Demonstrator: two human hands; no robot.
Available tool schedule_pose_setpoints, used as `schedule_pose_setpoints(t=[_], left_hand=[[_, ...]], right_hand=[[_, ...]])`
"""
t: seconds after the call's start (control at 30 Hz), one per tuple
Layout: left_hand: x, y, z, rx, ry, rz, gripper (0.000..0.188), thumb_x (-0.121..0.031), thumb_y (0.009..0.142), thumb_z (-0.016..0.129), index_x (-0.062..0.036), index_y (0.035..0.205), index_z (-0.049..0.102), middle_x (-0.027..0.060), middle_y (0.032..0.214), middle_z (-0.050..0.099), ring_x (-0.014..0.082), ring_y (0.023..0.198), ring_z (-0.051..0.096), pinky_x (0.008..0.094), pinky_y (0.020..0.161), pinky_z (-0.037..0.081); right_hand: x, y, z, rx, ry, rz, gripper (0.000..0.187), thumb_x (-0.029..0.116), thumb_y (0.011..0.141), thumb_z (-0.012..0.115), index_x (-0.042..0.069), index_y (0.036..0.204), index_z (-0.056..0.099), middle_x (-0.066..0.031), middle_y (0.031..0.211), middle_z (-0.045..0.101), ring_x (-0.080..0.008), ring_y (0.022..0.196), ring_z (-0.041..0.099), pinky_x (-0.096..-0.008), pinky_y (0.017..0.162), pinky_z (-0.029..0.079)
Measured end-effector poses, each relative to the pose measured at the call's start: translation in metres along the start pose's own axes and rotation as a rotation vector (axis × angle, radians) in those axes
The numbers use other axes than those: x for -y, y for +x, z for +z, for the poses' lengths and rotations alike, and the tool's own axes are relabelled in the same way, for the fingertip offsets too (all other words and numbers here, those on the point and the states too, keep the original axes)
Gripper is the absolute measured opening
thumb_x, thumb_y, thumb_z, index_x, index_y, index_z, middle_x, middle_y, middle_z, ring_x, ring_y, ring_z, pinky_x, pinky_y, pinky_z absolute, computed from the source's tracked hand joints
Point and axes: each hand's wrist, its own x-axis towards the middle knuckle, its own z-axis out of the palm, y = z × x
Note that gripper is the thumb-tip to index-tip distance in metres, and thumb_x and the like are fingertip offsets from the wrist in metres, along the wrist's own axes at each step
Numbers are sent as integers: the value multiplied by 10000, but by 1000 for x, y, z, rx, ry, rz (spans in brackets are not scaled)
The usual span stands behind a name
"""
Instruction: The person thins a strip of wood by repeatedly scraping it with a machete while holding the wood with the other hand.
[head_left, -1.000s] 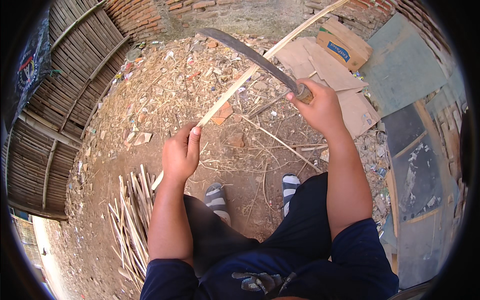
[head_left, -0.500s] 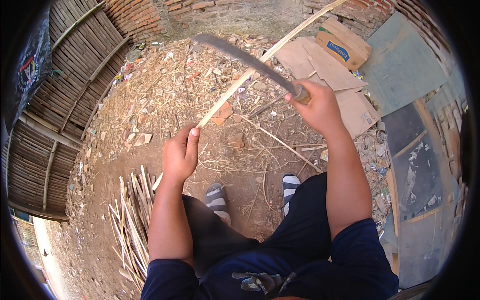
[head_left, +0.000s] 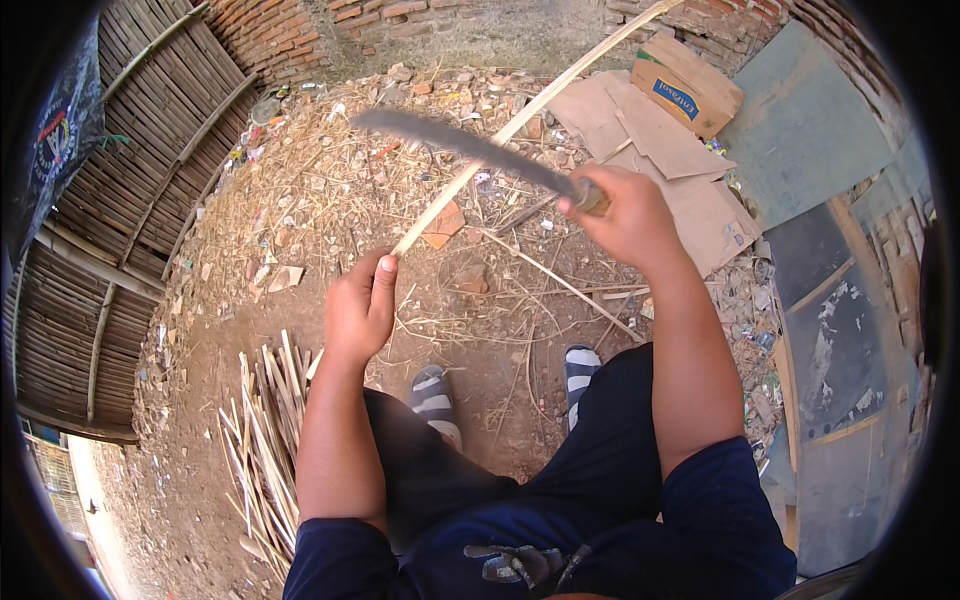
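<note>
Nearest, the person's plain-weave navy T-shirt w/ a grey front print, then dark loose trousers, legs apart. Near left, on bare earth, a loose bundle of thin pale-brown sticks beside the L forearm. Btwn & below the knees, two grey-&-white striped slippers on the feet.

Bit farther, left hand: fingers curled snugly round a long, pale-yellow, flat wooden strip, thumb along its top. Strip runs from that hand up to far right, twd the wall. Right hand: fingers wrapped tight on the short brown handle of a dark, curved metal machete, tip pointing far left. Blade blurred, crossing over the strip; can't tell if touching.

Beyond: ground strewn w/ straw & shards, incl. an orange brick chunk. Far right, flat brown cardboard sheets, a brown cardboard box w/ blue label, & a grey-green flat sheet. Far left, a brown slatted panel. Farthest, a weathered red-brick wall.
</note>
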Motion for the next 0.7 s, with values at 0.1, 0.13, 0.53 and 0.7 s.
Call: schedule_pose_setpoints(t=[0.1, 0.13, 0.53, 0.7], left_hand=[[2, 1, -1, 20, 3, -3, 462, -430, 1101, 548, -17, 1193, 734, 189, 733, 684, 339, 687, 704, 418, 651, 522], [3, 1, -1, 32, 6, -7, 464, -433, 1102, 546, -19, 1193, 734, 188, 733, 684, 339, 686, 702, 418, 650, 521], [-2, 0, -3, 84, -16, -23, 446, -426, 1106, 543, -30, 1180, 733, 174, 719, 669, 331, 676, 698, 414, 651, 521], [-2, 1, -3, 56, 1, -13, 428, -410, 1104, 548, -36, 1187, 737, 182, 736, 685, 347, 689, 703, 416, 650, 522]], right_hand=[[-9, 0, -8, -70, -12, 113, 356, 341, 855, 855, 118, 1115, 757, -134, 998, 758, -341, 889, 732, -437, 778, 568], [-8, 0, -8, -58, -8, 82, 357, 339, 854, 856, 116, 1115, 757, -137, 1000, 759, -343, 892, 732, -440, 779, 569], [6, -3, -2, 18, 24, -12, 330, 279, 847, 868, 78, 1084, 758, -133, 986, 768, -327, 897, 741, -413, 787, 565], [-9, -3, -15, -100, 2, 81, 343, 336, 863, 849, 109, 1107, 768, -130, 961, 764, -328, 903, 747, -423, 775, 565]])
